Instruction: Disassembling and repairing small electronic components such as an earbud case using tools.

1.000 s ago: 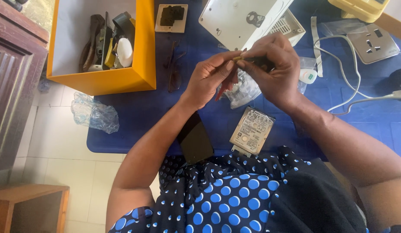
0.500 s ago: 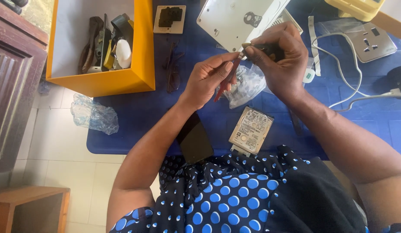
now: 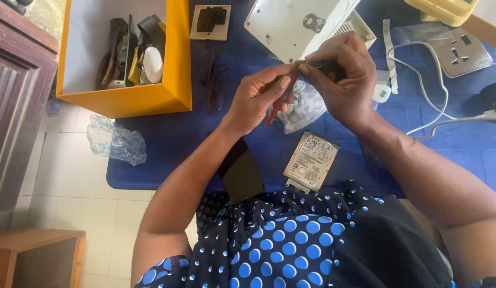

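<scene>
Both hands meet above the blue surface (image 3: 168,133), fingertips nearly touching. Right hand (image 3: 341,80) closed around a small dark tool (image 3: 329,69), its pale tip poking out toward the left hand. Left hand (image 3: 258,96) pinched, thumb and forefinger together at that tip; a thin red piece (image 3: 277,104) hangs down from the same fingers, slanting toward the wrist. Whether the left fingertips hold something tiny at the tip, cannot tell.

Since a second ago: the hands have lifted slightly and sit higher against the white panel (image 3: 290,24); the right hand has rolled so more of the dark tool shows. The red piece stays in the left hand's grip.

Just under the hands, a crumpled clear plastic bag (image 3: 304,109) on the surface. Nearer the person, a bare hard drive (image 3: 311,160) lies flat, label up, unmoved; beside it to the left a black phone (image 3: 240,170), screen dark, partly under the left forearm.

Farther out: spectacles (image 3: 213,80) folded on the surface, an orange box (image 3: 152,96) of tools at the left edge, a wall socket plate (image 3: 461,50) and white cable (image 3: 418,85) to the right. Another plastic wrap (image 3: 114,141) lies off the surface's left edge.
</scene>
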